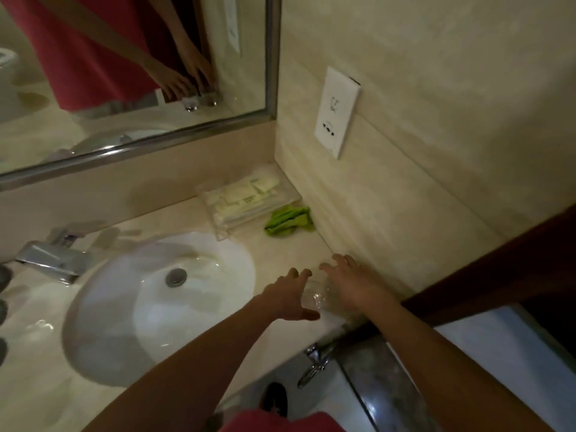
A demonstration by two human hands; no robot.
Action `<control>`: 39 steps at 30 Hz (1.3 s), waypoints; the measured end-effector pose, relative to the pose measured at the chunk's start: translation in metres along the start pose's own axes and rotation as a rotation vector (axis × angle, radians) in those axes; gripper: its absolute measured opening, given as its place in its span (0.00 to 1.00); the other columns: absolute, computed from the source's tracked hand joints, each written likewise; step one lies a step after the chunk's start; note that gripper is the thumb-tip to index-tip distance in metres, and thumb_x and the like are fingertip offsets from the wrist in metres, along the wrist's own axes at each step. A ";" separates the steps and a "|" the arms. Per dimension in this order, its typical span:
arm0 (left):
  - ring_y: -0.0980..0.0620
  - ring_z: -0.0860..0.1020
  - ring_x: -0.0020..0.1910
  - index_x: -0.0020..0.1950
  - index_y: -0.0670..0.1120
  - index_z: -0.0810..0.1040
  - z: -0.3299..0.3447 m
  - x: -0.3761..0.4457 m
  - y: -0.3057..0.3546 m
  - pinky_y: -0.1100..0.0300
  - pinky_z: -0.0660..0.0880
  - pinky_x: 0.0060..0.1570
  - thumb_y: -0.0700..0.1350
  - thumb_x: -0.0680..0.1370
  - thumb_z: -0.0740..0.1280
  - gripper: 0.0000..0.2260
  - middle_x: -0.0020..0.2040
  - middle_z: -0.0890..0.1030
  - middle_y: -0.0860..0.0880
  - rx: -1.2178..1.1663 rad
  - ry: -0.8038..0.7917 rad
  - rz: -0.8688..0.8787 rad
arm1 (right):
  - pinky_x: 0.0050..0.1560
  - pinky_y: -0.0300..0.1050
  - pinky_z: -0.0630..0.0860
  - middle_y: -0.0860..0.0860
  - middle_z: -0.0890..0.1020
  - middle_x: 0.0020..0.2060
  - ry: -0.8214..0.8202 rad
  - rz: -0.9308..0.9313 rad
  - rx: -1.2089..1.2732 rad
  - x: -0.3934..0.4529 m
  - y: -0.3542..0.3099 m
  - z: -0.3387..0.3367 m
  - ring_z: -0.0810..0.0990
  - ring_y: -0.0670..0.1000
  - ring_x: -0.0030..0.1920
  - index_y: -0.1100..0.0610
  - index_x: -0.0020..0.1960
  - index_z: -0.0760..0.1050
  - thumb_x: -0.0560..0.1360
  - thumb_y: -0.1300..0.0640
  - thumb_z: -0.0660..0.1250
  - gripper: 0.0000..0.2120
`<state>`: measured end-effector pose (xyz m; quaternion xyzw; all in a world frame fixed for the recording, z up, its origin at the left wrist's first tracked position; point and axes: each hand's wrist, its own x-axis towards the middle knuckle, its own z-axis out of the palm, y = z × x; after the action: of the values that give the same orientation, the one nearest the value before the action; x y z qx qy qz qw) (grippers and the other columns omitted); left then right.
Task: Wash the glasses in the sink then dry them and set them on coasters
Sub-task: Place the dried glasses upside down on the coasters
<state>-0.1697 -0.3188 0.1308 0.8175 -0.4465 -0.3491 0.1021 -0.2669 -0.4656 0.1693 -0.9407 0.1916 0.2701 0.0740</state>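
A clear glass (316, 296) is seen on the surface (280, 244), just right of the sink (156, 307) and close to the front edge. It looks like it's lying tilted or on its side between the two hands, but it's blurry and see-through, so that can't be called for sure.

The left hand (290, 299) is against the glass from the left, fingers spread and mostly straight, thumb reaching under toward the base. The right hand (349, 283) is laid over it from the right, fingers splayed out flat. So both grips are wide; nothing is really wrapped round the glass yet, or at least no curl can be made out.

Handling-wise: it's probably light, stiff and breakable, and a hard stone-like surface plus a ceramic sink won't forgive a knock. Slipperiness should be expected once it's wet. It'd best be taken round the body, thumb on one side and fingers on the other, not pinched by the rim. Being so near the edge, it shouldn't be nudged outward.

A green cloth (288, 221) is lying further back by the wall, next to a clear tray (249, 204) of packets, which would likely do for drying. No coasters can be spotted.
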 end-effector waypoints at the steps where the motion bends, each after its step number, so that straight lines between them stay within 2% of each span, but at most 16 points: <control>1: 0.38 0.71 0.67 0.79 0.50 0.54 0.005 0.003 0.005 0.42 0.73 0.63 0.61 0.68 0.77 0.47 0.71 0.65 0.44 0.020 -0.007 -0.004 | 0.74 0.59 0.62 0.53 0.53 0.79 0.013 0.003 0.013 0.000 0.005 0.004 0.55 0.58 0.78 0.46 0.80 0.55 0.80 0.59 0.65 0.33; 3: 0.38 0.69 0.68 0.80 0.51 0.51 0.015 0.008 0.014 0.41 0.73 0.63 0.60 0.68 0.78 0.50 0.74 0.62 0.45 0.073 -0.016 -0.006 | 0.72 0.59 0.67 0.52 0.54 0.79 0.032 0.009 0.042 0.001 0.014 0.013 0.59 0.59 0.76 0.45 0.80 0.55 0.76 0.61 0.69 0.38; 5: 0.38 0.67 0.69 0.80 0.52 0.53 0.024 0.011 0.019 0.41 0.72 0.63 0.57 0.69 0.78 0.47 0.75 0.61 0.47 0.150 -0.004 -0.002 | 0.68 0.57 0.70 0.51 0.55 0.78 0.022 0.017 0.074 0.002 0.019 0.021 0.63 0.60 0.74 0.44 0.80 0.54 0.75 0.62 0.71 0.41; 8: 0.39 0.65 0.70 0.79 0.52 0.55 0.034 0.013 0.022 0.42 0.71 0.64 0.51 0.71 0.78 0.44 0.76 0.60 0.47 0.240 0.035 -0.023 | 0.64 0.54 0.73 0.53 0.58 0.77 0.043 0.013 0.067 0.008 0.020 0.027 0.68 0.60 0.69 0.45 0.79 0.56 0.76 0.60 0.70 0.38; 11: 0.39 0.66 0.68 0.77 0.50 0.56 0.037 0.016 0.019 0.43 0.71 0.63 0.46 0.71 0.78 0.42 0.74 0.61 0.45 0.234 0.063 -0.024 | 0.64 0.54 0.73 0.55 0.61 0.76 0.069 0.019 0.057 0.014 0.018 0.029 0.69 0.61 0.68 0.47 0.79 0.57 0.78 0.59 0.67 0.34; 16: 0.40 0.69 0.62 0.74 0.46 0.59 0.030 0.011 0.005 0.47 0.73 0.58 0.45 0.70 0.78 0.39 0.67 0.65 0.43 0.132 0.121 -0.032 | 0.57 0.51 0.73 0.57 0.65 0.71 0.089 0.007 0.017 0.017 0.015 0.026 0.72 0.60 0.64 0.48 0.78 0.59 0.78 0.61 0.65 0.31; 21: 0.41 0.73 0.57 0.67 0.44 0.62 0.013 -0.006 -0.033 0.50 0.73 0.52 0.53 0.67 0.78 0.37 0.60 0.70 0.44 -0.151 0.245 -0.206 | 0.55 0.50 0.71 0.58 0.64 0.69 0.074 -0.035 -0.005 0.024 -0.011 0.016 0.68 0.61 0.67 0.50 0.77 0.58 0.78 0.63 0.64 0.31; 23: 0.42 0.74 0.57 0.64 0.45 0.66 0.002 -0.018 -0.052 0.55 0.70 0.50 0.55 0.68 0.77 0.33 0.58 0.73 0.44 -0.241 0.317 -0.286 | 0.56 0.51 0.74 0.58 0.65 0.68 0.071 -0.072 0.012 0.030 -0.031 0.010 0.68 0.61 0.67 0.50 0.76 0.59 0.79 0.59 0.65 0.29; 25: 0.44 0.76 0.57 0.63 0.44 0.70 -0.010 -0.033 -0.074 0.54 0.74 0.50 0.57 0.69 0.76 0.30 0.58 0.74 0.45 -0.321 0.320 -0.421 | 0.56 0.51 0.74 0.57 0.64 0.68 0.051 -0.116 0.017 0.035 -0.055 0.002 0.68 0.61 0.66 0.51 0.75 0.60 0.77 0.57 0.69 0.30; 27: 0.46 0.80 0.50 0.60 0.43 0.74 -0.021 -0.053 -0.098 0.53 0.82 0.40 0.57 0.68 0.77 0.28 0.55 0.76 0.45 -0.542 0.309 -0.597 | 0.54 0.50 0.73 0.57 0.64 0.68 0.025 -0.161 -0.006 0.039 -0.084 -0.008 0.68 0.60 0.66 0.50 0.73 0.61 0.72 0.58 0.74 0.35; 28: 0.46 0.82 0.45 0.58 0.42 0.76 -0.025 -0.064 -0.109 0.54 0.82 0.35 0.56 0.68 0.77 0.27 0.52 0.77 0.45 -0.722 0.322 -0.679 | 0.53 0.50 0.73 0.56 0.64 0.67 0.025 -0.182 -0.024 0.042 -0.100 -0.013 0.68 0.60 0.67 0.50 0.73 0.61 0.71 0.58 0.75 0.36; 29: 0.46 0.82 0.43 0.56 0.41 0.76 -0.026 -0.075 -0.120 0.53 0.83 0.34 0.55 0.68 0.77 0.25 0.51 0.76 0.44 -0.916 0.338 -0.750 | 0.53 0.50 0.73 0.56 0.65 0.67 0.027 -0.206 -0.037 0.043 -0.115 -0.018 0.69 0.60 0.66 0.50 0.72 0.61 0.70 0.57 0.76 0.36; 32: 0.43 0.79 0.46 0.54 0.41 0.74 -0.029 -0.117 -0.149 0.49 0.83 0.43 0.51 0.73 0.74 0.19 0.51 0.72 0.41 -1.480 0.310 -0.860 | 0.51 0.49 0.73 0.56 0.66 0.66 0.043 -0.290 -0.051 0.046 -0.163 -0.025 0.70 0.59 0.65 0.50 0.71 0.61 0.69 0.54 0.77 0.36; 34: 0.39 0.79 0.48 0.61 0.38 0.69 -0.029 -0.146 -0.170 0.50 0.82 0.39 0.51 0.73 0.74 0.25 0.54 0.72 0.38 -1.777 0.304 -0.860 | 0.49 0.49 0.72 0.55 0.66 0.65 0.043 -0.340 -0.049 0.048 -0.195 -0.027 0.71 0.59 0.63 0.50 0.71 0.62 0.69 0.53 0.78 0.37; 36: 0.37 0.81 0.44 0.62 0.36 0.67 -0.026 -0.173 -0.193 0.50 0.81 0.40 0.51 0.71 0.76 0.29 0.54 0.75 0.33 -1.982 0.327 -0.849 | 0.46 0.47 0.70 0.55 0.67 0.64 0.047 -0.386 -0.068 0.049 -0.230 -0.030 0.73 0.58 0.60 0.50 0.70 0.63 0.68 0.53 0.78 0.36; 39: 0.40 0.82 0.44 0.58 0.36 0.73 -0.022 -0.212 -0.229 0.48 0.78 0.52 0.55 0.70 0.75 0.28 0.47 0.82 0.36 -2.160 0.388 -0.784 | 0.46 0.47 0.69 0.56 0.67 0.65 0.040 -0.446 -0.091 0.048 -0.284 -0.033 0.73 0.59 0.61 0.50 0.70 0.63 0.69 0.54 0.77 0.35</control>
<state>-0.0799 -0.0195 0.1389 0.4271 0.3894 -0.4243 0.6970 -0.0998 -0.2288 0.1813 -0.9673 -0.0320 0.2366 0.0853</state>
